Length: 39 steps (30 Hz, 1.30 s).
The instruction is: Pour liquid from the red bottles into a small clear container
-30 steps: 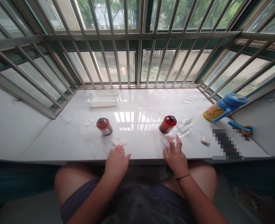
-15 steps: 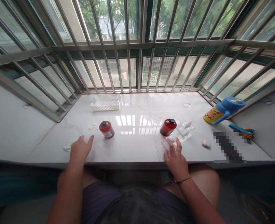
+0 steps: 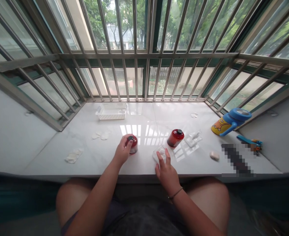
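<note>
1. My left hand [image 3: 121, 151] was clenched around the top of a red bottle [image 3: 133, 145], its fingers covering most of the bottle's upper part and label.
2. My right hand [image 3: 166, 174] touched a clear plastic tray [image 3: 159, 154], but I could not tell whether it gripped it.
3. A second red bottle [image 3: 175, 138] stood at 1 o'clock from the tray.
4. A pixelated patch [image 3: 236, 160] hid whatever lay at 4 o'clock from that bottle.
5. A white plastic basket [image 3: 111, 112] sat at 11 o'clock from my left hand, on the marble sill [image 3: 144, 165].
</note>
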Motion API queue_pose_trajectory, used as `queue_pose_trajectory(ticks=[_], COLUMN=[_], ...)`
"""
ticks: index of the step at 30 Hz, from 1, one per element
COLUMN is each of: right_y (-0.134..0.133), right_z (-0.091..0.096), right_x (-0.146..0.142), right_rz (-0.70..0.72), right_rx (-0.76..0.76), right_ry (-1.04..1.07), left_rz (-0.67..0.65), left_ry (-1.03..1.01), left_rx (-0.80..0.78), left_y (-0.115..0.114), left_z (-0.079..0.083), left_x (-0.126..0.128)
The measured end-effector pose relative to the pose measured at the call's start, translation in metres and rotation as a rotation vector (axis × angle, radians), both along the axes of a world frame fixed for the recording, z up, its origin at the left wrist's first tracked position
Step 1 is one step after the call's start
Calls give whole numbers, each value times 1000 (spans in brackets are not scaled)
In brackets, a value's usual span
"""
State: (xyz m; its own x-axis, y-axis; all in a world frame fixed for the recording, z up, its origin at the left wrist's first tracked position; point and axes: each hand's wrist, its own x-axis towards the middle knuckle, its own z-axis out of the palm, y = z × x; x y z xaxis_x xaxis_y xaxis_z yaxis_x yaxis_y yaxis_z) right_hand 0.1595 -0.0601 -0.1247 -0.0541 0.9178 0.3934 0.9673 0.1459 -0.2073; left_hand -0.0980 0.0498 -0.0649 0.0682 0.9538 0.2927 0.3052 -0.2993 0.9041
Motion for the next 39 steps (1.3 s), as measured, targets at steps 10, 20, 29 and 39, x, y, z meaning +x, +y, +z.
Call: queue_pose_trajectory(ticks=[10,20,29,39], right_y=[2,2,2,2], right_z=[-5,-7,-7,-6], right_x=[2,1,0,1], right_rz=[15,10,13,12], right_rx=[4,19,27,28], right_ry=[-23,-25,-29,-25], left_rz=[-21,-29,-5,-12], left_ry=[-300,-292,-285,-256], left_rx=[-78,-108,-90,-106], left_y=[-24,-23,-26,-23], left_z=[-7,-4,-3,-2], left_x=[33,32,35,34])
